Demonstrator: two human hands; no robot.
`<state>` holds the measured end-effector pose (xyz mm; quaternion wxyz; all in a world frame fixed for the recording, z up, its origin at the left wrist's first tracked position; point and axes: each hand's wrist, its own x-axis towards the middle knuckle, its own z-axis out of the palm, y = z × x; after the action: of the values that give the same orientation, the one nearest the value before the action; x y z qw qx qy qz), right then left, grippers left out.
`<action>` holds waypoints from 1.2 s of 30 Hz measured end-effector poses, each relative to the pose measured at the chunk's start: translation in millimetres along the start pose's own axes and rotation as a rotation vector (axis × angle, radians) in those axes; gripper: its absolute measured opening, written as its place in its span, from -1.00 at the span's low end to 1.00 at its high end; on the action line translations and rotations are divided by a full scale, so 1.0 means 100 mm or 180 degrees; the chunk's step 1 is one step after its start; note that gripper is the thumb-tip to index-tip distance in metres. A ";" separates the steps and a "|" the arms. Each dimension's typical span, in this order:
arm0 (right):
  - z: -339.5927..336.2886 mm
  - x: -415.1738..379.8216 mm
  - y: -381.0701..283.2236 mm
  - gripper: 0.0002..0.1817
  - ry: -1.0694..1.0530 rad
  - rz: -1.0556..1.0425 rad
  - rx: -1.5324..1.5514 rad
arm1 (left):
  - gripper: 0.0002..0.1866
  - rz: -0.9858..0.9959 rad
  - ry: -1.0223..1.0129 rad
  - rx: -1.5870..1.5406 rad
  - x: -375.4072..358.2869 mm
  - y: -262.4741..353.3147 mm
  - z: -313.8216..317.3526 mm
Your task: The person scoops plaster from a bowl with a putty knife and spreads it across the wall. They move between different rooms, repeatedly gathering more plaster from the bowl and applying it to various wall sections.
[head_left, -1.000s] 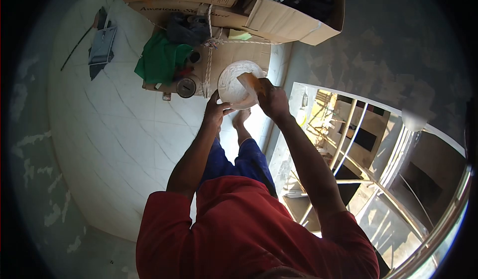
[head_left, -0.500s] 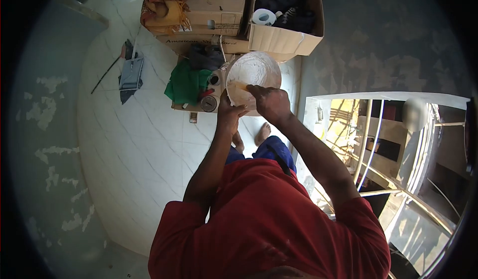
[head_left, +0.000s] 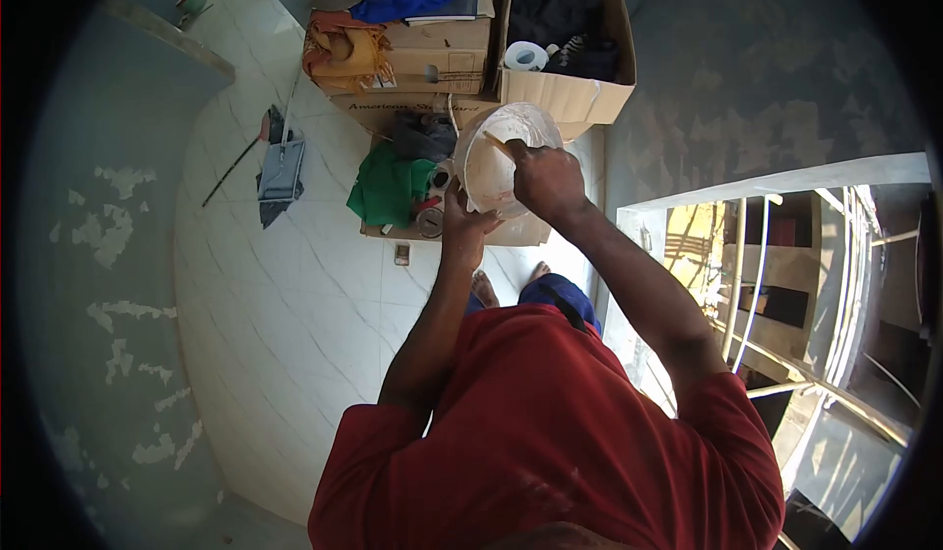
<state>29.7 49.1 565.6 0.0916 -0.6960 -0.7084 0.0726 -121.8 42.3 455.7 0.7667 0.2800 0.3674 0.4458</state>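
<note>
A round bucket (head_left: pixel 471 165) smeared with white paste inside tilts toward me, held out in front of my body. My left hand (head_left: pixel 466 218) is closed on the bucket's lower near side, by its rim. In the grip of my right hand (head_left: pixel 550 182) is a thin tan stick-like tool (head_left: pixel 499 145), its end reaching over the bucket's mouth. My right fingers are wrapped round the tool and hide most of it. White paste (head_left: pixel 493 172) coats the bucket's inner wall.
Cardboard boxes (head_left: pixel 560 98) stand ahead, with clothes and a white roll (head_left: pixel 526 56) in one. Green cloth (head_left: pixel 393 189) and a round tin (head_left: pixel 430 222) lie below them. A dustpan (head_left: pixel 282 167) is on the tiled floor at left. A window opening (head_left: pixel 747 285) is at right.
My right hand and the tool have moved up and right, from low in the bucket to its upper part. The bucket tilts more, and less of the thick white paste shows.
</note>
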 end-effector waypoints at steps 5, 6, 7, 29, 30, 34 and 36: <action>0.04 -0.07 -0.24 -0.64 -0.0362 0.0042 0.0325 | -0.16 0.0089 -0.0139 -0.0230 -0.03 0.04 -0.04; 0.07 -0.06 -0.24 -0.64 -0.0362 0.0043 0.0332 | -0.18 0.0112 -0.0183 -0.0241 -0.03 0.05 -0.04; 0.09 -0.04 -0.23 -0.64 -0.0367 0.0049 0.0419 | -0.19 0.0137 -0.0222 -0.0250 -0.03 0.06 -0.04; 0.05 0.01 -0.01 -0.54 -0.0294 0.0432 0.1763 | -0.25 -0.0059 -0.0328 -0.0032 -0.07 0.20 -0.25; 0.07 0.00 -0.04 -0.55 -0.0316 0.0411 0.1550 | -0.25 -0.0011 -0.0336 -0.0034 -0.07 0.18 -0.25; 0.14 -0.02 -0.12 -0.57 -0.0286 0.0329 0.1306 | -0.25 0.0131 -0.0418 0.0054 -0.06 0.15 -0.26; 0.13 -0.05 -0.16 -0.57 -0.0366 0.0295 0.1334 | -0.25 0.0085 -0.0398 0.0112 -0.07 0.15 -0.25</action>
<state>11.0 44.0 556.9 0.1902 -0.6883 -0.6492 0.2620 -152.0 45.0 454.6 0.7771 0.3256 0.3228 0.4311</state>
